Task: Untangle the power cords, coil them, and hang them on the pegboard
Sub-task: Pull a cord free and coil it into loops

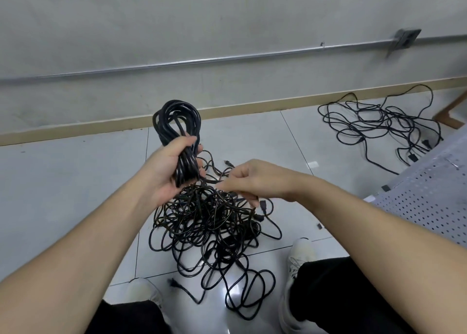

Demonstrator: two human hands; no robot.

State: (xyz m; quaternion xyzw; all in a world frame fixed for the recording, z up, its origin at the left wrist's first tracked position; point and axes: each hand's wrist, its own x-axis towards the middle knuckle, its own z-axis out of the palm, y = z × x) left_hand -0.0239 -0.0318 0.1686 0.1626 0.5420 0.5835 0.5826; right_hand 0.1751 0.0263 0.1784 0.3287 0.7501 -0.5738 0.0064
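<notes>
No readable text, label, brand, number or sign anywhere: not on the cords, the wall, the floor or the perforated panel.

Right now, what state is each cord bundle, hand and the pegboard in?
Coiled cord: looped, gripped upright in the left hand.
Right hand: pinching a strand running from the coil.
Tangled pile: knotted, on the floor between the shoes.
Second pile: loose, spread by the wall.
Pegboard: lying flat, nothing hung.
</notes>
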